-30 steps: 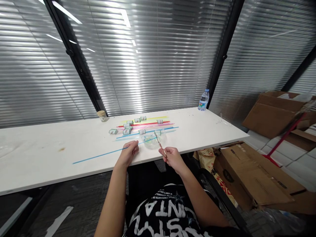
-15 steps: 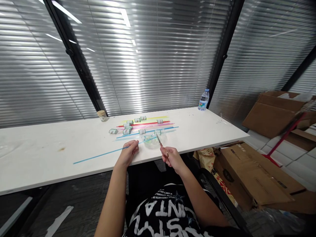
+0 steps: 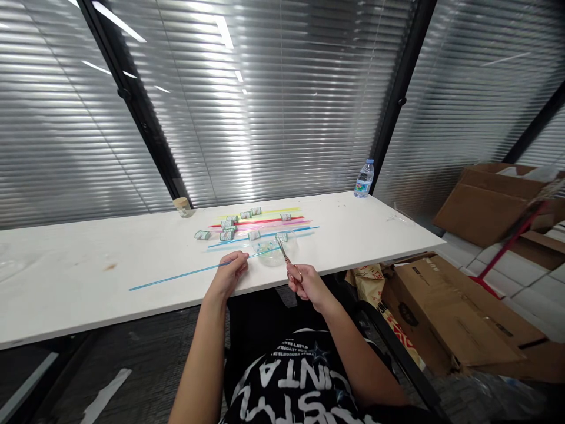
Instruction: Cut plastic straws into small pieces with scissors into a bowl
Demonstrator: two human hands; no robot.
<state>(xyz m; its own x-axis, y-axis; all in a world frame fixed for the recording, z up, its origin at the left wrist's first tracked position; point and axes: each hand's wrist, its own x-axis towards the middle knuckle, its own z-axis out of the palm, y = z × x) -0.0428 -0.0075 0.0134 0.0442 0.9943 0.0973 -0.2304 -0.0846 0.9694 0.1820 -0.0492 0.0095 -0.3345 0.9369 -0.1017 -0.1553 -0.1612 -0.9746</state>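
Observation:
My left hand (image 3: 230, 272) is closed around a long, thin blue straw (image 3: 176, 276). One end of the straw stretches left above the table; the other reaches over a clear bowl (image 3: 276, 258) holding small coloured bits. My right hand (image 3: 306, 282) grips a pair of scissors (image 3: 285, 253) by the handles, blades pointing up and away from me. The blades meet the straw's right end above the bowl; whether they are fully closed is hard to see. Behind the bowl lie blue straws (image 3: 304, 229), red straws (image 3: 247, 223), plus pink and yellow ones, with several small patterned rolls (image 3: 226, 235) lying on them.
On the white table (image 3: 145, 247), a lidded jar (image 3: 182, 206) stands at the back left and a water bottle (image 3: 364, 178) at the back right. Clear plastic (image 3: 11, 262) lies far left. Cardboard boxes (image 3: 450, 312) fill the floor on the right.
The straw's left end has shifted very slightly left and up. Both hands stay in nearly the same place, and the scissors remain at the straw's right end.

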